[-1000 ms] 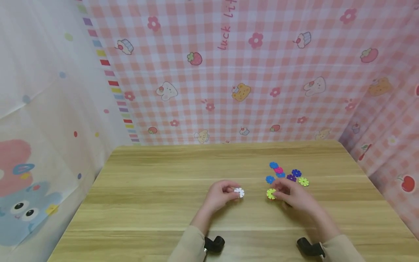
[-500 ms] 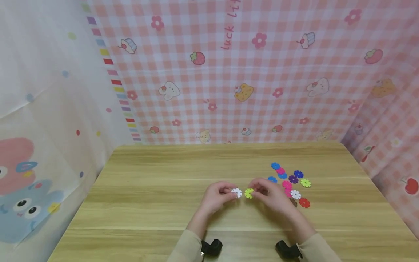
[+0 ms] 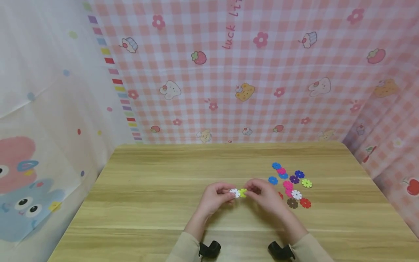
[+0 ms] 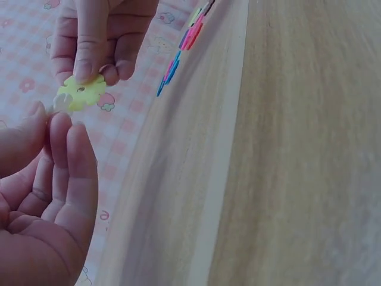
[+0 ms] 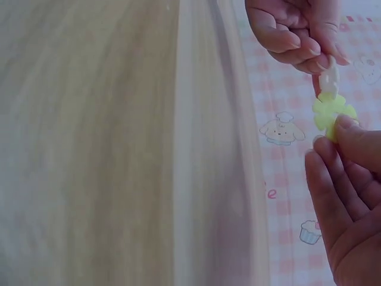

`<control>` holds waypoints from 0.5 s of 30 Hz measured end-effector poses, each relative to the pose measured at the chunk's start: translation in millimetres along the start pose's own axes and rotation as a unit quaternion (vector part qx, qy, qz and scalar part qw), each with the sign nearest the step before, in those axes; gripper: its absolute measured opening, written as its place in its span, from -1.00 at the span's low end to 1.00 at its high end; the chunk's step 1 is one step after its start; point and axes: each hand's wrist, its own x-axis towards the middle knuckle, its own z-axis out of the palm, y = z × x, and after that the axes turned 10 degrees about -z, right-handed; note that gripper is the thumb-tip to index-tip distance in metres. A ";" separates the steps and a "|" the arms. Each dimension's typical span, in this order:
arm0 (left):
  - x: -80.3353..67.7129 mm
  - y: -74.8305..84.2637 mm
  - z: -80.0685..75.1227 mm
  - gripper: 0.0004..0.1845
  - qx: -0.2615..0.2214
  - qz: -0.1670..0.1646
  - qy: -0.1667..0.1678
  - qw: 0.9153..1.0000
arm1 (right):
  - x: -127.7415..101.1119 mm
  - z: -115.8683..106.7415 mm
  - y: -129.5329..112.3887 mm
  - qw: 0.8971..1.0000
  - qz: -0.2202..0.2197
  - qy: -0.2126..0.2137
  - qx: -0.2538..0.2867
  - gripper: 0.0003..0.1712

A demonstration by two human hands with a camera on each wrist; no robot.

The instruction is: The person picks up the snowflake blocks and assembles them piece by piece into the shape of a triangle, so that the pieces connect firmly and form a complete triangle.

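Above the middle of the table, my left hand (image 3: pixel 214 198) pinches a white notched plastic disc (image 3: pixel 234 193) between thumb and fingers. My right hand (image 3: pixel 264 196) pinches a yellow notched disc (image 3: pixel 242 193) by its right side. The two discs meet edge to edge, and the yellow one overlaps the white in the head view. Seen from the left wrist, the yellow disc (image 4: pixel 83 93) lies nearly flat to the camera while the white disc (image 4: pixel 62 102) is turned more edge-on. Fingertips cover part of both discs.
Right of my hands several loose notched discs lie spread on the wooden table (image 3: pixel 157 174), among them a brown disc (image 3: pixel 292 203), a red disc (image 3: pixel 305 203), a white one and a blue disc (image 3: pixel 276 166). A pink checked cloth (image 3: pixel 209 72) hangs behind the table.
My right hand has carried the yellow disc left from beside the loose discs until it meets the white disc. The left hand has stayed almost in place. More loose discs are uncovered.
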 end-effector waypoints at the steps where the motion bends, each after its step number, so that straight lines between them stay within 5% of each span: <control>1: -0.3 -0.4 -0.1 -0.78 0.000 0.001 0.002 1.000 | 0.0 1.3 0.0 1.000 -0.004 0.006 0.000 -0.85; 15: -5.3 2.7 -1.6 -0.76 -0.007 0.015 0.021 1.000 | 3.0 13.5 -5.3 0.991 -0.099 0.091 -0.016 -0.74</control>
